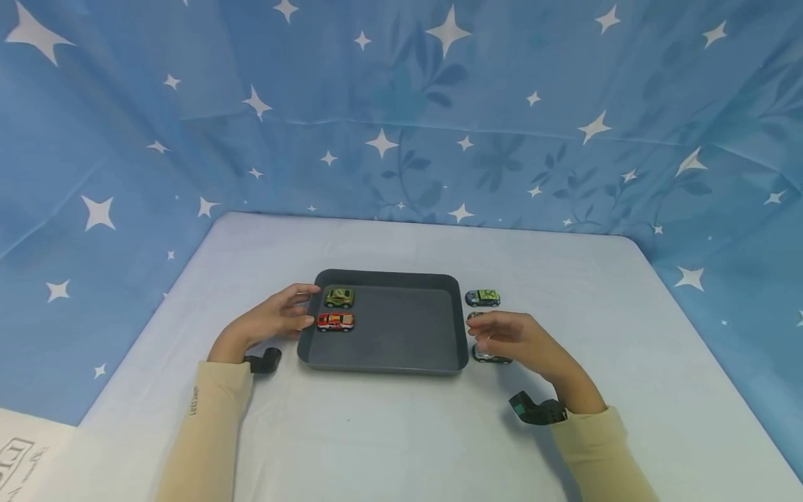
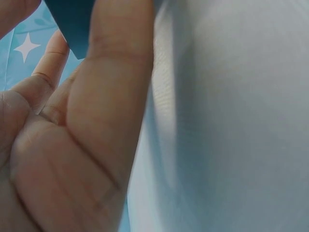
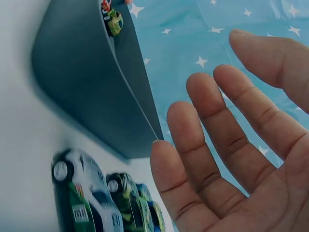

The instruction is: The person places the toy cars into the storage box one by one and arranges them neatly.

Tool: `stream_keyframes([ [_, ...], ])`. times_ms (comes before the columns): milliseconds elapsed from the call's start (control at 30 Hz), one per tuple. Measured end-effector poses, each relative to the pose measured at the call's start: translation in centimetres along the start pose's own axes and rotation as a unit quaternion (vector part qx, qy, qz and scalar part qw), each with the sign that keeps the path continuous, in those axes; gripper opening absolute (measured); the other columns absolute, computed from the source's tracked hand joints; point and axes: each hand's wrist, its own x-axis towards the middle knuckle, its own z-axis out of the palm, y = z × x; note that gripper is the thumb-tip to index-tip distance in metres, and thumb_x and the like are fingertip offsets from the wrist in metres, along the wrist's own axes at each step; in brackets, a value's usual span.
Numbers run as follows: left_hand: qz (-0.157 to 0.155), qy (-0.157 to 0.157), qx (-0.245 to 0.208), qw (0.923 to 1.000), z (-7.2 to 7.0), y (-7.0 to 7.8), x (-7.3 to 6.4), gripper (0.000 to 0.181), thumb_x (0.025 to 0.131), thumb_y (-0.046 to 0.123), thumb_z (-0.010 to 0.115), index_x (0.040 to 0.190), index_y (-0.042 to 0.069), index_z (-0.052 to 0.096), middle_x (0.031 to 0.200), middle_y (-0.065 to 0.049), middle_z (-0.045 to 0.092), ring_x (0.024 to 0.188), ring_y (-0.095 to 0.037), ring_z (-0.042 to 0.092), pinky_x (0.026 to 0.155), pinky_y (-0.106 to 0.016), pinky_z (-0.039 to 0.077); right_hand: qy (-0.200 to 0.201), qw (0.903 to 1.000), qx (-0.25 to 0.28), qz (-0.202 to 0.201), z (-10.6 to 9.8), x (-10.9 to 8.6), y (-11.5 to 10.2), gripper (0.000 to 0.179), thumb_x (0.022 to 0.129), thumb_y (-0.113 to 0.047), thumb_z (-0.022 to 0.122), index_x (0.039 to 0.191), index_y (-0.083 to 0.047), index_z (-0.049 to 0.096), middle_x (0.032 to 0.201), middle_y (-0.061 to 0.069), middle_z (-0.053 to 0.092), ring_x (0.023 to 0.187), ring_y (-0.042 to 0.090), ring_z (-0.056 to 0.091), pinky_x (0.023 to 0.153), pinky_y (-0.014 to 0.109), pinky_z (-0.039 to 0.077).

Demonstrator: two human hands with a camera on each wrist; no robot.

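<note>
A dark grey rectangular tray [image 1: 410, 331] lies on the white table, with a green toy car [image 1: 339, 298] and a red toy car [image 1: 335, 321] parked inside at its left. Beside the tray's left rim is my left hand [image 1: 263, 322], fingers loosely bent and nothing gripped; whether they touch the rim I cannot tell. My right hand [image 1: 517, 340] hovers palm inward by the tray's right side, holding nothing, its fingers spread in the right wrist view. Under and behind it stand a green-and-blue toy car [image 1: 482, 298], a camouflage toy car [image 3: 129, 198], mostly hidden in the head view, and a silver-and-green toy car [image 3: 89, 191].
The white tablecloth [image 1: 376, 432] spreads around the tray. A blue curtain with white stars [image 1: 401, 104] hangs behind and along the sides. Printed white material [image 1: 28, 453] shows at the lower left corner. Each wrist wears a black strap-on device [image 1: 536, 410].
</note>
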Motion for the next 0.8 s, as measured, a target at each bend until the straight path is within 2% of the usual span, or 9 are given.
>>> stream_keyframes([
  [267,-0.004,-0.001,0.006,1.0000,0.1,0.1,0.0,0.076,0.108,0.013,0.069,0.168,0.000,0.024,0.174,-0.034,0.017,0.156,-0.056,0.028,0.107,-0.057,0.054,0.027,0.9993,-0.026,0.001,-1.5,-1.4,0.5,0.035,0.105,-0.002,0.068,0.135,0.015,0.064,0.127,0.014,0.075,0.111,0.021,0.072,0.093,0.023,0.058],
  [433,-0.001,0.000,0.003,1.0000,0.1,0.1,0.0,0.076,0.108,0.012,0.069,0.168,0.000,0.024,0.174,-0.034,0.018,0.155,-0.056,0.030,0.105,-0.054,0.056,0.042,0.9975,-0.054,0.018,-2.3,-2.4,1.0,0.035,0.105,-0.003,0.068,0.136,0.012,0.066,0.129,0.023,0.072,0.114,0.016,0.070,0.096,0.022,0.055],
  [567,-0.001,-0.002,0.000,1.0000,0.1,0.0,0.0,0.076,0.108,0.012,0.068,0.168,0.000,0.023,0.174,-0.034,0.018,0.155,-0.056,0.030,0.104,-0.051,0.057,0.051,0.9962,-0.067,0.022,-2.9,-3.2,1.4,0.035,0.103,-0.003,0.071,0.136,0.009,0.068,0.130,0.022,0.072,0.115,0.013,0.070,0.094,0.024,0.057],
  [667,-0.006,-0.001,0.002,1.0000,0.1,0.0,0.0,0.077,0.108,0.013,0.069,0.169,0.001,0.023,0.173,-0.036,0.020,0.155,-0.057,0.031,0.105,-0.053,0.056,0.058,0.9955,-0.071,0.025,-3.3,-3.7,1.6,0.035,0.103,-0.002,0.072,0.135,0.009,0.068,0.130,0.023,0.072,0.114,0.012,0.071,0.089,0.026,0.060],
  [800,-0.015,0.004,0.007,0.9999,0.1,0.0,0.0,0.077,0.108,0.015,0.069,0.169,0.002,0.023,0.172,-0.036,0.023,0.155,-0.056,0.030,0.109,-0.058,0.053,0.075,0.9919,-0.089,0.051,-3.9,-4.1,1.7,0.035,0.103,-0.004,0.072,0.136,0.008,0.069,0.131,0.025,0.072,0.115,0.017,0.071,0.088,0.027,0.060],
])
